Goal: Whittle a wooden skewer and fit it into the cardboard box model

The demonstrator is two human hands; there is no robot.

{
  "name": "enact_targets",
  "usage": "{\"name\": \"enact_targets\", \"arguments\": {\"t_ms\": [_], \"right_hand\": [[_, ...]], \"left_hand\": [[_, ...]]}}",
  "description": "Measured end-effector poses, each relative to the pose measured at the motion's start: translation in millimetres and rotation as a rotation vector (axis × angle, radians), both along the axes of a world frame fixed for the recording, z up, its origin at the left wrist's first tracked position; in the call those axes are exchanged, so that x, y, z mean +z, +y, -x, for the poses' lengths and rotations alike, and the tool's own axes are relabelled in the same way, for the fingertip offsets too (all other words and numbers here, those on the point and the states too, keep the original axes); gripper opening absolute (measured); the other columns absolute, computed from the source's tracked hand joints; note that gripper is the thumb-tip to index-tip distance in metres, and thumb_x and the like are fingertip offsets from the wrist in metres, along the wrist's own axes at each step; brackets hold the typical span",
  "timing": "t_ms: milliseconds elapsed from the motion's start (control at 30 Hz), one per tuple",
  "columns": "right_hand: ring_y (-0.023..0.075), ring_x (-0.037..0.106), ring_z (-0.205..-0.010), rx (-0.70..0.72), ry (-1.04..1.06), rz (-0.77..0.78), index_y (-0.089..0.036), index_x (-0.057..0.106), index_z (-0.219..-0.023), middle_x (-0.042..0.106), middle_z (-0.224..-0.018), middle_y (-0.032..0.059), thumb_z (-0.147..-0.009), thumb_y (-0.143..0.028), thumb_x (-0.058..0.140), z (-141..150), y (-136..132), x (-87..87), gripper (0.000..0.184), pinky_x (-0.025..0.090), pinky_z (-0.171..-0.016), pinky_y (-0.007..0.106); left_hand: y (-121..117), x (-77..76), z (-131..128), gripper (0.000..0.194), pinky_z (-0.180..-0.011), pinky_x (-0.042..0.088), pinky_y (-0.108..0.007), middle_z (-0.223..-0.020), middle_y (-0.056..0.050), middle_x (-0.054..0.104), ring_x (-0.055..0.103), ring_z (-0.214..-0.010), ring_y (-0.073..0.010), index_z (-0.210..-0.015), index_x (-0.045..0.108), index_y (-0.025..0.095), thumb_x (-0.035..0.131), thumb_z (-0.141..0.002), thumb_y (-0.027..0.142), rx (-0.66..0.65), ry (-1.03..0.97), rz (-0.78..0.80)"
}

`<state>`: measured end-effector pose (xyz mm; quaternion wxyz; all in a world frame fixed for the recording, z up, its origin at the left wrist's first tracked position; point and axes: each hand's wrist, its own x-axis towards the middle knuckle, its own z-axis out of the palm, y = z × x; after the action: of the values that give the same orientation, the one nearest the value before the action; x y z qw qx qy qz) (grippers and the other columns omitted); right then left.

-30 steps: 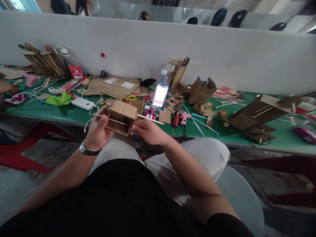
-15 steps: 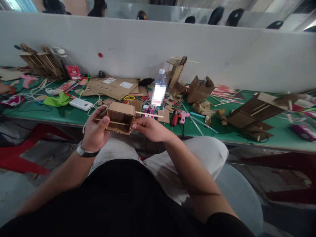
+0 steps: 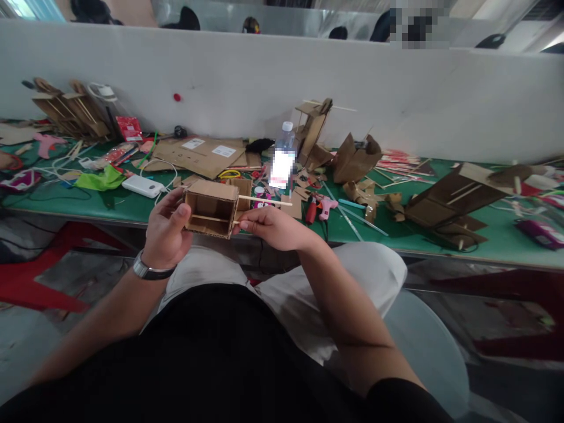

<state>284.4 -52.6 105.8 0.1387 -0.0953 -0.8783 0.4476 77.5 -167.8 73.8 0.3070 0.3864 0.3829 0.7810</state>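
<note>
I hold a small open cardboard box [image 3: 211,207] above my lap, its open side facing me. Thin wooden sticks run through it; one stick [image 3: 264,201] juts out to the right. My left hand [image 3: 166,232], with a wristwatch [image 3: 147,271], grips the box's left side, thumb on its front edge. My right hand [image 3: 272,226] pinches the end of the lower stick at the box's right wall.
The green table [image 3: 379,232] ahead is crowded: a water bottle [image 3: 283,155], glue guns [image 3: 321,207], a white power bank [image 3: 143,185], flat cardboard [image 3: 200,154], several cardboard models [image 3: 453,200]. A white partition [image 3: 396,100] stands behind. Red stools [image 3: 39,276] sit on the left floor.
The box has turned level and risen slightly, with its open side now facing me more squarely. My right fingers have closed in on the lower stick's end.
</note>
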Motion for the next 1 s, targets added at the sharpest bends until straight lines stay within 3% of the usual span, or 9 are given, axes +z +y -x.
{"name": "enact_targets", "arguments": {"t_ms": [167,300,533,733,867,1000], "right_hand": [[0.0143,0.057,-0.081,-0.063,-0.019,-0.016,-0.015,0.075,-0.098,0.071,-0.092,0.0041,-0.101,-0.035,0.048,-7.5,3.8,5.0,0.034,0.044,-0.078,0.027],[0.0137,0.057,-0.079,-0.082,-0.025,-0.013,-0.015,0.076,-0.099,0.071,-0.09,0.0039,-0.1,-0.035,0.049,-9.8,7.5,4.8,0.033,0.043,-0.076,0.027],[0.0115,0.047,-0.065,-0.094,-0.054,-0.061,-0.016,0.076,-0.094,0.063,-0.073,0.0002,-0.1,-0.037,0.048,-4.5,3.4,0.8,0.036,0.037,-0.065,0.026],[0.0146,0.061,-0.079,-0.218,-0.008,-0.141,-0.016,0.076,-0.093,0.075,-0.089,0.0049,-0.1,-0.031,0.051,-9.6,-13.0,12.7,0.03,0.041,-0.075,0.027],[0.0147,0.062,-0.076,-0.28,-0.036,-0.256,-0.018,0.077,-0.093,0.076,-0.088,0.0048,-0.101,-0.032,0.053,-14.1,-21.2,19.6,0.029,0.04,-0.072,0.028],[0.0145,0.062,-0.075,-0.287,-0.059,-0.275,-0.018,0.078,-0.093,0.076,-0.087,0.0049,-0.101,-0.033,0.053,-16.6,-22.7,22.9,0.029,0.039,-0.07,0.028]], "left_hand": [[0.0,2.1,11.4,0.043,-0.093,0.06,-0.041,-0.106,-0.001,0.077,0.068,-0.116,-0.0286,-0.1,0.074,0.024,0.084,-0.073,0.056,0.053,0.017,-0.036],[-3.1,4.5,19.4,0.048,-0.093,0.059,-0.041,-0.109,0.003,0.077,0.066,-0.121,-0.0288,-0.108,0.071,0.022,0.083,-0.076,0.056,0.0,0.071,-0.075],[-5.9,-0.8,13.1,0.05,-0.091,0.061,-0.04,-0.112,-0.001,0.076,0.067,-0.119,-0.0271,-0.11,0.072,0.03,0.086,-0.071,0.058,0.001,0.022,-0.059],[-3.3,-0.6,15.1,0.051,-0.09,0.061,-0.042,-0.117,-0.002,0.075,0.062,-0.129,-0.0306,-0.106,0.072,0.024,0.076,-0.078,0.067,-0.061,0.009,-0.035],[-2.6,-0.2,14.7,0.051,-0.089,0.062,-0.044,-0.123,-0.003,0.073,0.062,-0.128,-0.031,-0.104,0.072,0.024,0.073,-0.08,0.069,-0.074,0.024,-0.025],[-1.8,0.6,12.1,0.053,-0.091,0.062,-0.044,-0.12,-0.004,0.074,0.062,-0.127,-0.0315,-0.103,0.073,0.025,0.074,-0.077,0.07,-0.046,0.034,-0.037]]}}
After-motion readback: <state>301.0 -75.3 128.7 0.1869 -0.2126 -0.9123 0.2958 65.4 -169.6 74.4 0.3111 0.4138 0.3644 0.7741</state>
